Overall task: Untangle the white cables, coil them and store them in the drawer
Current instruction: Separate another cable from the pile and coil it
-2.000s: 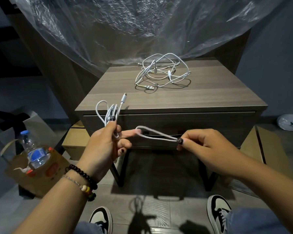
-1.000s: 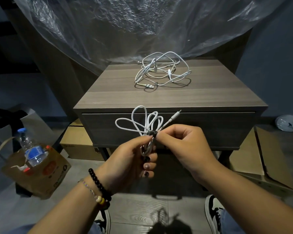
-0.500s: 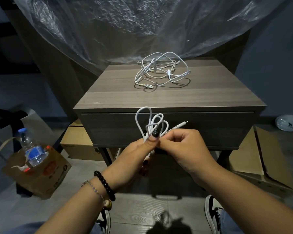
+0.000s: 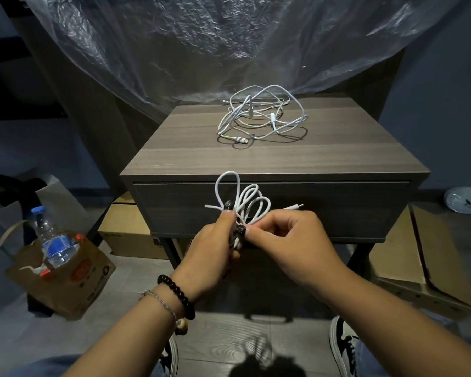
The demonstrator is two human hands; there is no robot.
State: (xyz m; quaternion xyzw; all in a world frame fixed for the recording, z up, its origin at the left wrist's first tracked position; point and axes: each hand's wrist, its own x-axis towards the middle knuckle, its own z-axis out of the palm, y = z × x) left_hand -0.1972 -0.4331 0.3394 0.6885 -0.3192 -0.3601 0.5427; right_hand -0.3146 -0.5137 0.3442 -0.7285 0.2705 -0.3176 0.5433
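Note:
A coiled white cable (image 4: 246, 198) stands up in loops in front of the shut drawer (image 4: 337, 208) of a grey wooden nightstand (image 4: 337, 156). My left hand (image 4: 215, 248) grips the bundle at its waist. My right hand (image 4: 286, 240) pinches the same cable just to the right, and its plug end sticks out above the knuckles. A tangled heap of white cables (image 4: 261, 115) lies on the back of the nightstand's top, apart from both hands.
Clear plastic sheeting (image 4: 201, 44) hangs behind the nightstand. A paper bag (image 4: 65, 278) with a water bottle (image 4: 52, 240) stands on the floor at the left. Cardboard boxes (image 4: 419, 257) sit beside and under the nightstand. My shoes show at the bottom.
Two seconds ago my hands were apart with the cable stretched between them. They have come together, and the cable is now gathered into a tighter bunch of loops.

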